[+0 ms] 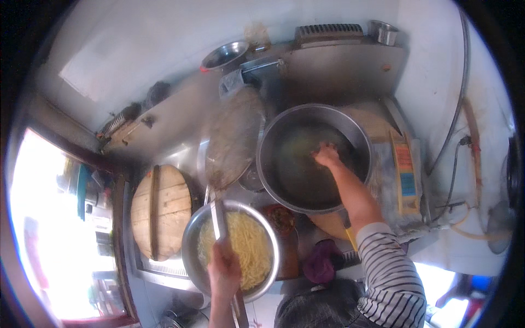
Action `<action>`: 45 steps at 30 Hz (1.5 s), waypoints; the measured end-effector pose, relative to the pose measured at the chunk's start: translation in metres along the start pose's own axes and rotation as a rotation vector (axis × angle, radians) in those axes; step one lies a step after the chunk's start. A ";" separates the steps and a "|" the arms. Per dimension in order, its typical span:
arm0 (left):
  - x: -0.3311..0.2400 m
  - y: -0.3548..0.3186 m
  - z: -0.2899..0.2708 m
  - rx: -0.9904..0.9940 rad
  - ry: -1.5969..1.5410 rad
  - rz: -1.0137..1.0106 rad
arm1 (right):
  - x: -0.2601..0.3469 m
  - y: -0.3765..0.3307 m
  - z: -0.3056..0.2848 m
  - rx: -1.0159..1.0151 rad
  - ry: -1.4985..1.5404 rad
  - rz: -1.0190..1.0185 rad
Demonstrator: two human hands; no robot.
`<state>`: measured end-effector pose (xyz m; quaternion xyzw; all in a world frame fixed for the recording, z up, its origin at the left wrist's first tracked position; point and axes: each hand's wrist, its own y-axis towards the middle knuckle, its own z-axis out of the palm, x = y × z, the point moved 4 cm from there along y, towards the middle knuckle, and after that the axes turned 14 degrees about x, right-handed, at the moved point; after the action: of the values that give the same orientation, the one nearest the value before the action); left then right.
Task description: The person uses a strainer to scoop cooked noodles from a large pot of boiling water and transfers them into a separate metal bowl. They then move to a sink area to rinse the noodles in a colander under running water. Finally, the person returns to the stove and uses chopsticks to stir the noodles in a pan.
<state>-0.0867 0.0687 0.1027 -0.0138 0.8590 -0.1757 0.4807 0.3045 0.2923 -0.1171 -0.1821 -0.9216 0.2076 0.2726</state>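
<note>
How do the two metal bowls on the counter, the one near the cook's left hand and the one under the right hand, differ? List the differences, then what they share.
The smaller bowl holds pale noodles; the large basin shows only dark liquid. The smaller bowl sits nearer the person; the large basin lies farther back. The right hand reaches into the basin; the left hand grips a long handle over the bowl. Both are round and metal.

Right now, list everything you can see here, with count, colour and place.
large metal basin: one, silver, centre right, with liquid inside
metal bowl: one, silver, lower centre
noodles: one heap, pale yellow, inside the metal bowl
long-handled strainer: one, metal mesh, left of the large metal basin
wooden lid: one, round, light brown, left of the metal bowl
small metal bowl: one, silver, top centre
metal cup: one, silver, top right
purple cloth: one, lower centre right
left hand: grips the strainer handle over the metal bowl
right hand: striped sleeve, reaches into the large metal basin
</note>
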 end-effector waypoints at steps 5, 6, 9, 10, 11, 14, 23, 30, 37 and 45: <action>-0.041 0.112 0.053 0.144 0.562 0.327 | 0.031 0.034 0.030 0.070 -0.222 -0.200; -0.034 0.128 0.060 0.134 0.610 0.298 | 0.047 0.030 0.037 0.110 -0.262 -0.254; -0.032 0.144 0.074 0.095 0.735 0.293 | 0.080 0.000 0.053 0.140 -0.480 -0.464; -0.036 0.144 0.076 0.159 0.776 0.219 | 0.083 -0.009 0.060 0.124 -0.492 -0.568; -0.035 0.146 0.077 0.207 0.728 0.206 | 0.082 -0.014 0.074 0.133 -0.481 -0.603; -0.026 0.159 0.082 0.387 0.529 0.151 | 0.064 -0.027 0.092 0.274 -0.458 -0.629; 0.001 0.159 0.137 0.803 -0.186 -0.156 | -0.017 -0.075 0.061 0.839 -0.468 -0.333; -0.014 0.126 0.143 1.072 -0.582 -0.209 | -0.053 -0.073 -0.055 0.578 0.280 -0.339; -0.019 0.094 0.122 1.108 -0.808 -0.190 | -0.066 -0.100 -0.126 -0.528 0.552 -0.640; -0.112 0.029 0.051 0.742 -0.801 0.135 | -0.087 -0.140 -0.073 -0.743 0.473 -0.430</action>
<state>0.0201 0.1029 0.1615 0.1458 0.4882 -0.4164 0.7530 0.3843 0.1558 -0.0308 -0.1149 -0.8629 -0.2433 0.4278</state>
